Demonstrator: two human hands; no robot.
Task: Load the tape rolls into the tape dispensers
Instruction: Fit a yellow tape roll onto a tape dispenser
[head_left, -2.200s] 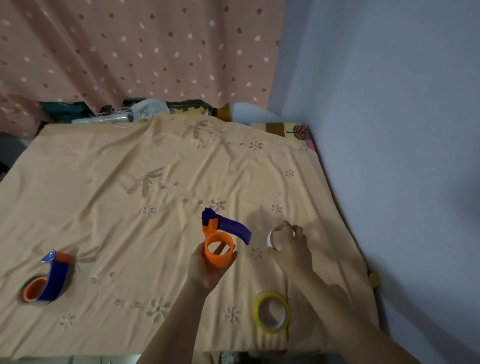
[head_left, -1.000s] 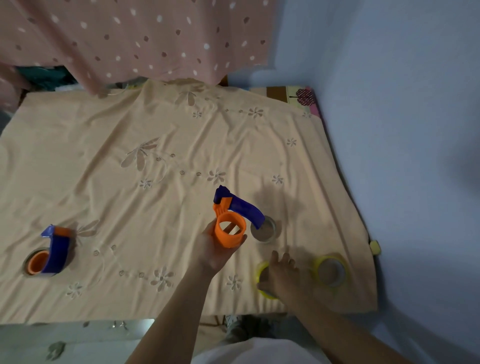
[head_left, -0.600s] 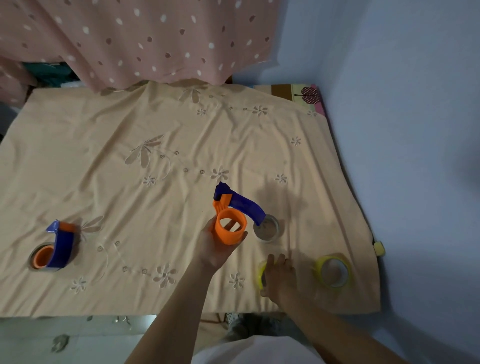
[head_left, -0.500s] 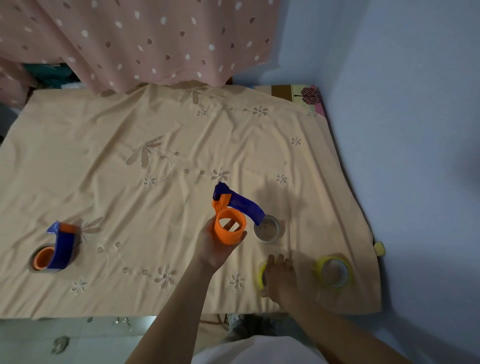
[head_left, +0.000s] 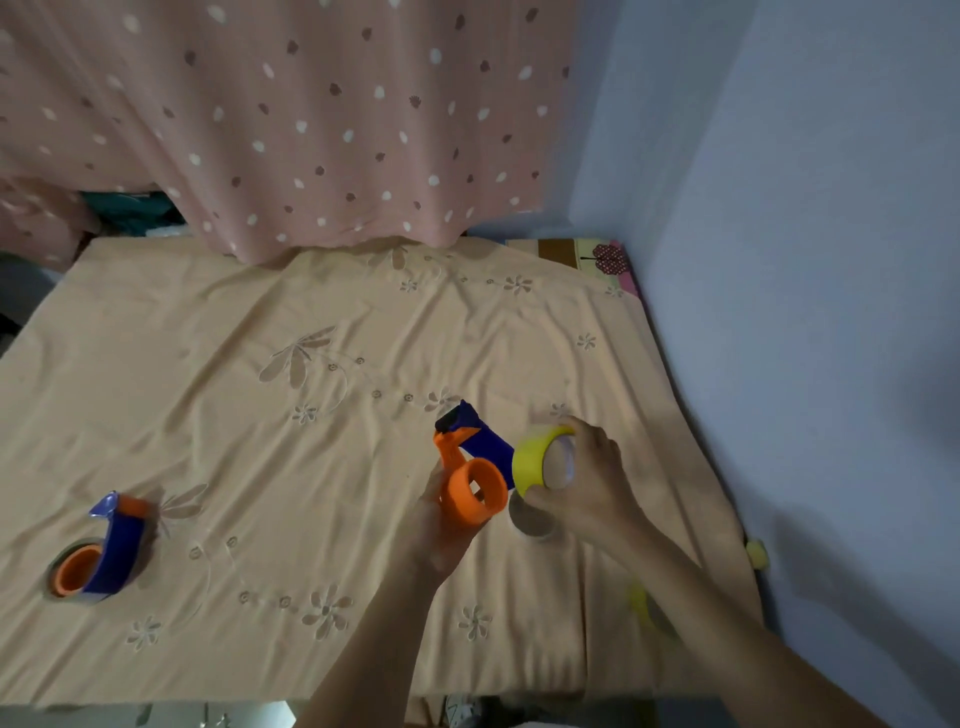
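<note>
My left hand (head_left: 434, 525) holds an orange and blue tape dispenser (head_left: 470, 467) above the cloth, its orange hub facing me. My right hand (head_left: 587, 483) grips a yellow tape roll (head_left: 535, 460) just right of the hub, close to it. A clear tape roll (head_left: 530, 522) lies on the cloth under my right hand. Another yellow tape roll (head_left: 641, 605) lies near the front right edge, mostly hidden by my right forearm. A second orange and blue dispenser (head_left: 98, 556) rests at the left on a tape roll.
The peach flower-patterned cloth (head_left: 260, 415) covers the table. A pink dotted curtain (head_left: 285, 119) hangs over the far edge. A blue wall (head_left: 805, 312) runs close along the right side. A small yellow object (head_left: 756, 553) sits beyond the right edge.
My right hand has lifted a yellow roll from the front of the cloth and brought it up beside the dispenser's hub. The left hand has kept the dispenser in about the same place.
</note>
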